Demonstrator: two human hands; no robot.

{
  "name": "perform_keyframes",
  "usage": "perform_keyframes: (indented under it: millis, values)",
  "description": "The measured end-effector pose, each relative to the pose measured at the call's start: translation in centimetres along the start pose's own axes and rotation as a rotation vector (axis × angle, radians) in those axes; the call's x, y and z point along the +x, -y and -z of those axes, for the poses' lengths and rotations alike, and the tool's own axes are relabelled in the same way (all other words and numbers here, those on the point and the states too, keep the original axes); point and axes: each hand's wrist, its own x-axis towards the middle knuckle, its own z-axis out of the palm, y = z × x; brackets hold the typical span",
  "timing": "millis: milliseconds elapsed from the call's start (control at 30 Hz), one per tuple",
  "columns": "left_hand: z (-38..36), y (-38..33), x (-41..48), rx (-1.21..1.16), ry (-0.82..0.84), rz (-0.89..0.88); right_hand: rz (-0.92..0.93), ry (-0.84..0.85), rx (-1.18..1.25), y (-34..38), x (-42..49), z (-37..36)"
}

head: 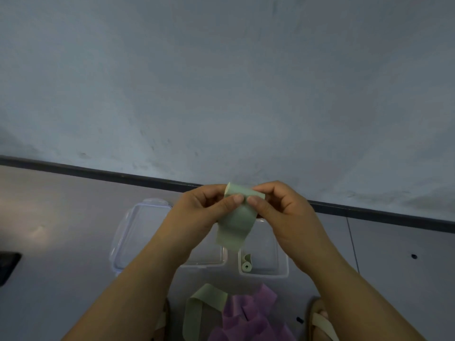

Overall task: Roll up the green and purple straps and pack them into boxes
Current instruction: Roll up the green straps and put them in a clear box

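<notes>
Hands (197,214) (283,215) pinch one strap (236,225), maybe two boxes (204,264) (263,275)

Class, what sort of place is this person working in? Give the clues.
Probably an indoor room, seen from low down: a plain wall meets the grey floor at a dark skirting strip, with a sandalled foot near the clear box.

Blue-grey wall (221,70), dk baseboard (98,172) — grey floor (61,217)
</notes>
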Motion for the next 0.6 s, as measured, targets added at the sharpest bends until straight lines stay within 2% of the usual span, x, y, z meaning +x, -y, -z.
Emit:
perform_keyframes:
  millis: [67,300,600]
  values:
    - [-0.02,0.03,0.02,0.007,-0.002,-0.013,0.037,0.004,-0.063,-0.01,-0.06,0.22]
    - [0.11,0.05,0.24,-0.018,-0.019,-0.076,0.069,0.030,-0.014,-0.17,0.06,0.68]
    - [-0.03,0.27,0.30,-0.166,-0.016,-0.121,-0.036,0.072,0.090,0.17,0.14,0.72]
